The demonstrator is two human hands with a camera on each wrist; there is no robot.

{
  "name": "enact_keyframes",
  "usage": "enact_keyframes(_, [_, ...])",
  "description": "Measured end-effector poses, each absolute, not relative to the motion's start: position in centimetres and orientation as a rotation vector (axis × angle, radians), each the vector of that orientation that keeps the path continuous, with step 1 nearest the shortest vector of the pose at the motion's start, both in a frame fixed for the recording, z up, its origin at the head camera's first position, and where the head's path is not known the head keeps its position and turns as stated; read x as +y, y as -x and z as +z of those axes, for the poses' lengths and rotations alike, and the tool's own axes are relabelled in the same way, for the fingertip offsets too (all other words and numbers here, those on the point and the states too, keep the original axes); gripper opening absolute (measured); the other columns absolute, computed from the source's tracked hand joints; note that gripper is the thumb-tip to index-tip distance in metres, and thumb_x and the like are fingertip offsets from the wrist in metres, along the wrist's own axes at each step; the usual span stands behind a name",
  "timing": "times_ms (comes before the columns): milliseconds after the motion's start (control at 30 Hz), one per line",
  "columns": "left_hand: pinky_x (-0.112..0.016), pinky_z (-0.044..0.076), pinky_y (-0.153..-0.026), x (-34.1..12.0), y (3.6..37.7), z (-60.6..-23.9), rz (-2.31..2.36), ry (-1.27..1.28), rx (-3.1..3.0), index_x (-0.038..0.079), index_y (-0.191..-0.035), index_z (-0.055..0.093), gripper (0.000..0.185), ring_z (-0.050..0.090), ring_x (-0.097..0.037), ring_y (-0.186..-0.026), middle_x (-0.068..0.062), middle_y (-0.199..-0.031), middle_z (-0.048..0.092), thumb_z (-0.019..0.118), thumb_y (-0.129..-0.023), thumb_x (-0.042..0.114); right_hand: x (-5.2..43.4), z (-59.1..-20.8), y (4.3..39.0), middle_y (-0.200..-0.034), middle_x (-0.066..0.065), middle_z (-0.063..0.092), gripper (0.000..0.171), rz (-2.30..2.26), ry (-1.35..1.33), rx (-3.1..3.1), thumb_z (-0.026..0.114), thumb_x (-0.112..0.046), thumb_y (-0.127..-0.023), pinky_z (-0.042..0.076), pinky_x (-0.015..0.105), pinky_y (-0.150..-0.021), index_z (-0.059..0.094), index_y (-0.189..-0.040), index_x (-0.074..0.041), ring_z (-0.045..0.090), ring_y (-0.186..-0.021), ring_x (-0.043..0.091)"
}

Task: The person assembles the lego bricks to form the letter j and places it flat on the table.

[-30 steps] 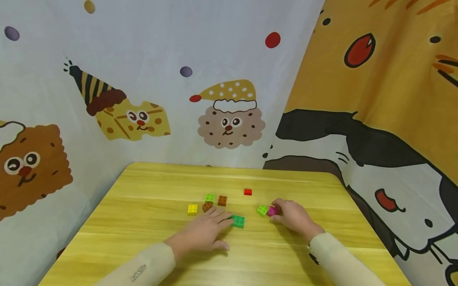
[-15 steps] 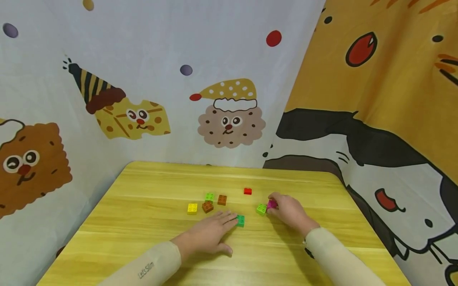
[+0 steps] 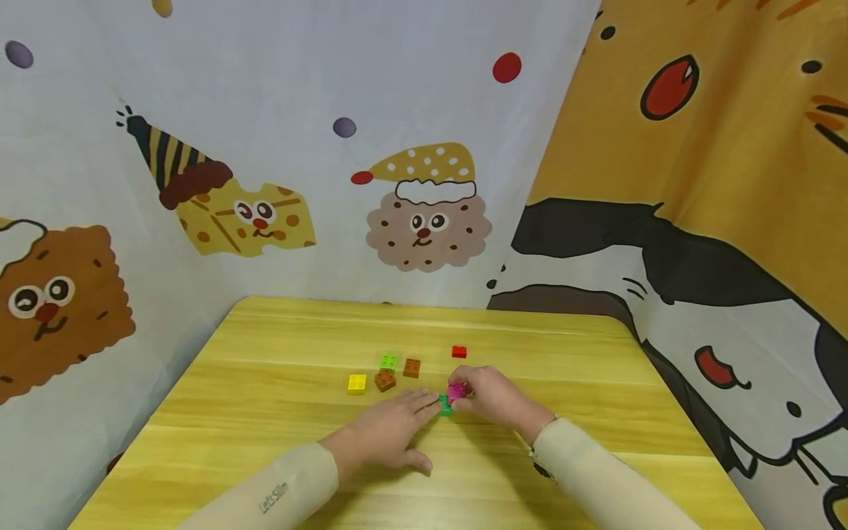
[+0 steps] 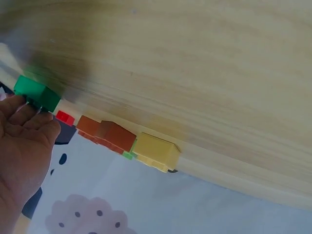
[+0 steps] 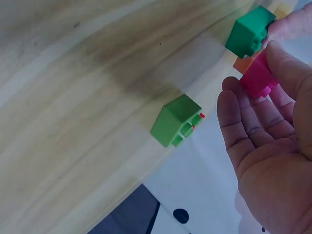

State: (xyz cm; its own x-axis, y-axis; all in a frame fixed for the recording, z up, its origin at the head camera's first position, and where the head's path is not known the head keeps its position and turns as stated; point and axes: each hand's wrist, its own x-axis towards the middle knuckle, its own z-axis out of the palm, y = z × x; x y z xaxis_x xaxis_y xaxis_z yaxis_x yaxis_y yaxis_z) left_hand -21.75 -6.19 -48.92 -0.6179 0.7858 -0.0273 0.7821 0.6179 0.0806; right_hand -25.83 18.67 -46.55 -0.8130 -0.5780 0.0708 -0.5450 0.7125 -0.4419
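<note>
Straight fingers of my left hand rest on a dark green toy brick, covering part of its studded top. In the left wrist view, the fingertips touch the same green brick. My right hand pinches a magenta brick between thumb and fingers, close to the green brick's right end. From the right wrist, the magenta brick appears near the green one; whether they touch I cannot tell. A light green brick stands on the table there, but the right hand hides it in the head view.
Beyond the left hand lie a yellow brick, a brown brick, another brown brick and a light green brick. A small red brick is farther back on the wooden table. Printed curtains stand behind.
My right hand has carried the magenta brick leftward, from beside the light green brick to the green brick. The left hand slid slightly right at first, then stayed on the green brick.
</note>
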Motion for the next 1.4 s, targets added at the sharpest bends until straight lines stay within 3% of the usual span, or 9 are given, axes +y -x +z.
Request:
enact_keyframes(333, [-0.043, 0.023, -0.121, -5.9, 21.8, -49.0, 0.05, -1.367, 2.775, 0.009, -0.16, 0.029, 0.103, 0.025, -0.028, -0.151, -0.011, -0.164, 0.028, 0.05, -0.086, 0.078, 18.6, -47.3, 26.0, -0.09, -0.014, 0.067, 0.022, -0.717, 0.973, 2.797, 0.079, -0.023, -0.09, 0.054, 0.021, -0.071, 0.07, -0.108, -0.016, 0.062, -0.08, 0.0])
enact_keyframes(633, [-0.043, 0.024, -0.121, -5.9, 21.9, -48.9, 0.029, -1.352, 2.778, 0.009, -0.159, 0.029, 0.104, 0.025, -0.028, -0.151, -0.011, -0.164, 0.029, 0.052, -0.086, 0.078, 18.7, -47.2, 25.9, -0.093, -0.012, 0.07, 0.017, -0.806, 0.94, 2.748, 0.074, -0.024, -0.093, 0.055, 0.023, -0.072, 0.073, -0.107, -0.016, 0.065, -0.083, 0.004])
enact_keyframes(833, [-0.043, 0.024, -0.121, -5.9, 22.0, -49.0, 0.027, -1.366, 2.789, 0.007, -0.159, 0.03, 0.105, 0.027, -0.03, -0.15, -0.013, -0.163, 0.03, 0.05, -0.086, 0.079, 18.6, -47.6, 26.3, -0.097, -0.005, 0.072, 0.013, -1.097, 0.714, 2.581, 0.069, -0.024, -0.098, 0.057, 0.031, -0.07, 0.075, -0.106, -0.016, 0.067, -0.083, 0.013])
enact_keyframes(1000, [-0.043, 0.023, -0.121, -5.7, 21.8, -49.3, 0.02, -1.365, 2.803, 0.006, -0.159, 0.03, 0.107, 0.026, -0.032, -0.15, -0.014, -0.163, 0.029, 0.046, -0.085, 0.082, 18.9, -48.2, 26.9, -0.1, 0.004, 0.074, 0.022, -1.365, 0.484, 2.36, 0.074, -0.024, -0.094, 0.059, 0.042, -0.075, 0.074, -0.11, -0.009, 0.07, -0.085, 0.024])
enact_keyframes(1133, [-0.044, 0.023, -0.121, -5.6, 21.7, -49.3, 0.062, -1.337, 2.798, 0.007, -0.159, 0.03, 0.107, 0.025, -0.032, -0.151, -0.012, -0.164, 0.028, 0.045, -0.085, 0.083, 19.2, -48.6, 27.1, -0.102, 0.007, 0.073, 0.028, -1.444, 0.411, 2.28, 0.077, -0.024, -0.092, 0.06, 0.041, -0.078, 0.074, -0.112, -0.006, 0.07, -0.088, 0.024])
enact_keyframes(1267, [-0.045, 0.03, -0.118, -6.0, 21.9, -48.7, 0.171, -1.307, 2.89, 0.006, -0.153, 0.042, 0.093, 0.039, -0.031, -0.144, -0.011, -0.155, 0.044, 0.055, -0.089, 0.072, 19.3, -49.0, 27.2, -0.1, 0.008, 0.073, 0.029, -1.478, 0.364, 2.234, 0.08, -0.025, -0.089, 0.059, 0.039, -0.077, 0.073, -0.11, -0.005, 0.069, -0.086, 0.022])
enact_keyframes(1400, [-0.043, 0.046, -0.103, -7.2, 23.3, -48.6, 0.107, -1.099, 3.23, 0.009, -0.132, 0.064, 0.064, 0.057, -0.027, -0.119, -0.006, -0.127, 0.065, 0.063, -0.093, 0.06, 19.4, -49.4, 27.3, -0.097, 0.009, 0.073, 0.03, -1.503, 0.312, 2.195, 0.081, -0.026, -0.088, 0.058, 0.037, -0.073, 0.073, -0.107, -0.004, 0.067, -0.081, 0.021])
